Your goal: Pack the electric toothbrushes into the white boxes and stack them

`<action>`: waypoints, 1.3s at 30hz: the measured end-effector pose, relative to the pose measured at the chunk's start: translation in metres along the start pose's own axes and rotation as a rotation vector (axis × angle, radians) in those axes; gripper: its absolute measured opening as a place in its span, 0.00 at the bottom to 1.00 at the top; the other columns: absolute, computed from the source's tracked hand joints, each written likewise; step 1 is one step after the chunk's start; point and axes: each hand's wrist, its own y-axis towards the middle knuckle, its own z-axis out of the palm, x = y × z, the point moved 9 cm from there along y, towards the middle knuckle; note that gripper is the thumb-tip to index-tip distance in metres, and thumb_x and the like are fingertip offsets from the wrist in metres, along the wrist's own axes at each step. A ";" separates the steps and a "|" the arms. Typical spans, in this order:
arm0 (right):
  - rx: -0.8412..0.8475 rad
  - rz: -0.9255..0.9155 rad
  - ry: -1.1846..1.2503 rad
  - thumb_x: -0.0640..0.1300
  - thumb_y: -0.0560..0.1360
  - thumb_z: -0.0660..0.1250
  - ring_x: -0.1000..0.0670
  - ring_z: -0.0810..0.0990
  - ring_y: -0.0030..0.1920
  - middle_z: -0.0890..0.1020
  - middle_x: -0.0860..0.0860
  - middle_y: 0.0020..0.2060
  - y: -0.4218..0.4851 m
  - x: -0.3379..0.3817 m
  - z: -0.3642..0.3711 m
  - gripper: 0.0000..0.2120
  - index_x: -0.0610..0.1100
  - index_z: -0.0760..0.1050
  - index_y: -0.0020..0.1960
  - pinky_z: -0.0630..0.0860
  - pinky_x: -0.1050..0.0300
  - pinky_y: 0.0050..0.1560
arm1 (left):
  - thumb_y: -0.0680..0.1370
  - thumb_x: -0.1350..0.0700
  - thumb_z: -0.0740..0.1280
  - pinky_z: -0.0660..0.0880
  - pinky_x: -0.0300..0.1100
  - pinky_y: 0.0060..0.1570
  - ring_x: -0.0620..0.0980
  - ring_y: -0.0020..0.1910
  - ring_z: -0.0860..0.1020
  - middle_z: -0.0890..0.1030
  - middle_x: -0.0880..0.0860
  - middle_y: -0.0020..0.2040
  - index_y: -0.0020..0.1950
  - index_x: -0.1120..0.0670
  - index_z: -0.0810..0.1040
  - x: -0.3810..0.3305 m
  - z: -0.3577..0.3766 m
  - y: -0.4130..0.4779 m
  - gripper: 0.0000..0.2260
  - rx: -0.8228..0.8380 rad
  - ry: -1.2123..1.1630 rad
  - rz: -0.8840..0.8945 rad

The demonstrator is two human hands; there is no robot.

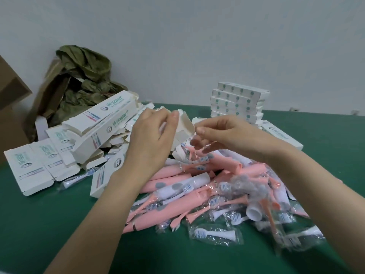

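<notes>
Green table [49, 224], hands [152, 135] [225, 133] pinching white box [184, 126], toothbrushes [177, 186] heaped.

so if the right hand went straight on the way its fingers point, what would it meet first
Probably the open end of the small white cardboard box gripped by the left hand. The right hand points leftward at its flap, very close; blur hides whether they touch.

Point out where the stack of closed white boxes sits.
In the head view the stack of closed white boxes stands right of centre at the far edge of the green table, by the wall, just behind the right hand.
</notes>
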 end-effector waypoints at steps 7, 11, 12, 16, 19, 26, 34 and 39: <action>-0.057 0.357 -1.003 0.59 0.72 0.68 0.52 0.75 0.40 0.79 0.50 0.44 -0.027 -0.062 -0.028 0.18 0.44 0.74 0.49 0.70 0.59 0.38 | 0.68 0.36 0.64 0.62 0.41 0.50 0.47 0.54 0.70 0.71 0.47 0.49 0.48 0.47 0.76 0.036 0.029 -0.006 0.17 0.140 0.151 -0.150; -0.181 0.344 -0.940 0.50 0.72 0.68 0.50 0.72 0.34 0.82 0.45 0.40 -0.022 -0.061 -0.040 0.13 0.39 0.78 0.45 0.67 0.57 0.32 | 0.64 0.36 0.66 0.63 0.43 0.55 0.51 0.58 0.68 0.66 0.47 0.49 0.60 0.50 0.76 0.044 0.049 -0.011 0.29 0.314 0.319 -0.144; -0.253 0.294 -0.863 0.48 0.72 0.69 0.51 0.71 0.32 0.81 0.48 0.36 -0.021 -0.052 -0.047 0.10 0.41 0.80 0.43 0.67 0.59 0.31 | 0.65 0.39 0.68 0.64 0.44 0.56 0.52 0.58 0.69 0.66 0.48 0.49 0.62 0.50 0.75 0.047 0.051 -0.012 0.28 0.329 0.346 -0.146; -0.621 -0.029 -0.404 0.49 0.71 0.69 0.55 0.60 0.26 0.74 0.50 0.23 -0.030 -0.002 -0.082 0.09 0.52 0.81 0.33 0.63 0.64 0.25 | 0.68 0.50 0.72 0.62 0.42 0.58 0.54 0.60 0.68 0.70 0.53 0.56 0.68 0.52 0.72 0.055 0.051 -0.011 0.29 0.322 0.344 -0.139; -0.854 -0.215 -0.058 0.47 0.71 0.69 0.53 0.76 0.35 0.82 0.40 0.37 -0.039 0.020 -0.102 0.09 0.41 0.81 0.41 0.80 0.46 0.45 | 0.69 0.54 0.72 0.58 0.37 0.51 0.53 0.59 0.67 0.71 0.53 0.57 0.69 0.53 0.71 0.056 0.045 -0.010 0.29 0.279 0.319 -0.110; -0.894 -0.392 0.266 0.42 0.75 0.68 0.46 0.83 0.44 0.83 0.44 0.39 -0.028 0.026 -0.085 0.05 0.43 0.80 0.41 0.80 0.54 0.50 | 0.67 0.54 0.73 0.56 0.32 0.43 0.53 0.56 0.70 0.70 0.50 0.51 0.64 0.54 0.74 0.047 0.029 0.006 0.25 0.152 0.257 -0.028; -0.878 -0.305 0.427 0.38 0.73 0.70 0.51 0.84 0.40 0.83 0.47 0.36 -0.010 -0.004 -0.062 0.15 0.42 0.71 0.57 0.81 0.56 0.46 | 0.65 0.59 0.77 0.60 0.32 0.56 0.53 0.56 0.75 0.80 0.55 0.55 0.61 0.58 0.78 0.016 0.015 0.001 0.25 -0.010 0.184 0.140; -0.797 -0.423 0.068 0.38 0.69 0.74 0.51 0.83 0.41 0.83 0.50 0.39 -0.008 0.021 -0.037 0.13 0.49 0.73 0.47 0.80 0.54 0.47 | 0.66 0.60 0.77 0.61 0.33 0.59 0.51 0.57 0.74 0.80 0.56 0.56 0.62 0.60 0.77 0.003 0.006 0.000 0.25 -0.087 0.154 0.189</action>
